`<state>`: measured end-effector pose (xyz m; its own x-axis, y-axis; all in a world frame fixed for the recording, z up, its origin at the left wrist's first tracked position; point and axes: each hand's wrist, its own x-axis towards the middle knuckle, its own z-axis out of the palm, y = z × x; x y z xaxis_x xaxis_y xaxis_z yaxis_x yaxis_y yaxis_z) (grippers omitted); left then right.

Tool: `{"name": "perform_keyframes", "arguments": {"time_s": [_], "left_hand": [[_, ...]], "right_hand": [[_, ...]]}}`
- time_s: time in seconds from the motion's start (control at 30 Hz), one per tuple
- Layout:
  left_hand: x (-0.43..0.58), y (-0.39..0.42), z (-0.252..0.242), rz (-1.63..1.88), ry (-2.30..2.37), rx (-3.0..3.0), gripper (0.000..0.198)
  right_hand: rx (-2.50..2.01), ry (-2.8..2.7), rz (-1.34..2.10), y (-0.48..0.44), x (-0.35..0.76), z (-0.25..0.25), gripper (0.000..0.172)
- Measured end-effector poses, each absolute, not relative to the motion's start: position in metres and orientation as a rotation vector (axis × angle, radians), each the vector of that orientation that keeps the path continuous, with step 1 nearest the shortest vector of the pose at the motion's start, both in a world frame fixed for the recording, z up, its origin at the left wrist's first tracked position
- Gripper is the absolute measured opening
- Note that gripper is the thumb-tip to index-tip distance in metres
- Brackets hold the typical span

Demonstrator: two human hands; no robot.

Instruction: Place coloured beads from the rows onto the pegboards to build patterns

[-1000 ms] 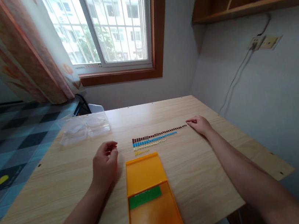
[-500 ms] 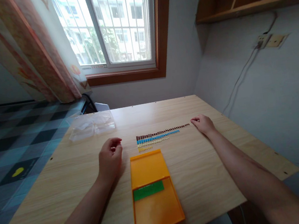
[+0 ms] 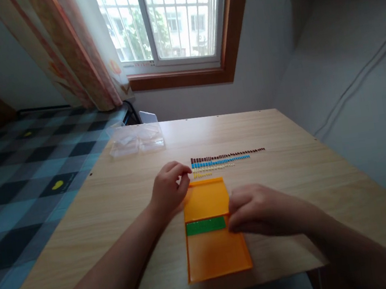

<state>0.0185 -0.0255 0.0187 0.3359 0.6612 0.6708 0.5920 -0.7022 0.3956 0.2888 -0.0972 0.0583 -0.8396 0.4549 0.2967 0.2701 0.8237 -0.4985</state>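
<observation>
My left hand (image 3: 170, 189) is closed with bent fingers, its fingertips by the left ends of the rows of tiny pieces. Whatever those fingers may hold is too small to make out. Brown pieces (image 3: 223, 156) form the farthest row, then blue pieces (image 3: 220, 161), pale pieces (image 3: 217, 167) and a short yellow row (image 3: 202, 175). Nearer me lies an open orange case (image 3: 218, 256) with a green studded strip (image 3: 205, 226) across it. Over the case's right edge is my right hand (image 3: 260, 211), fingers curled together and slightly blurred; its fingertips hide any small thing held there.
Clear plastic trays (image 3: 137, 140) stand at the back left of the wooden table (image 3: 289, 164). A bed with a checked cover (image 3: 30, 186) is on the left. Behind the table are a window (image 3: 178, 17) and a curtain (image 3: 75, 46); a cable (image 3: 353, 86) runs along the right wall.
My right hand has come from the far right end of the brown row to the case's right edge. My left hand has moved right, to the rows' left ends. The view has shifted.
</observation>
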Motion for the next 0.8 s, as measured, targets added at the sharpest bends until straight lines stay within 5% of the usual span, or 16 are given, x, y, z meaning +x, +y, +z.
{"name": "perform_keyframes", "arguments": {"time_s": [0.23,0.8], "left_hand": [[0.023,-0.033,0.020,1.241,1.002,2.652,0.017],[0.029,-0.043,0.029,0.842,0.944,2.759,0.023]], "right_hand": [[-0.398,-2.952,0.431,-0.112,0.254,0.028,0.029],[-0.586,-2.748,0.624,-0.087,0.284,0.030,0.013]]}}
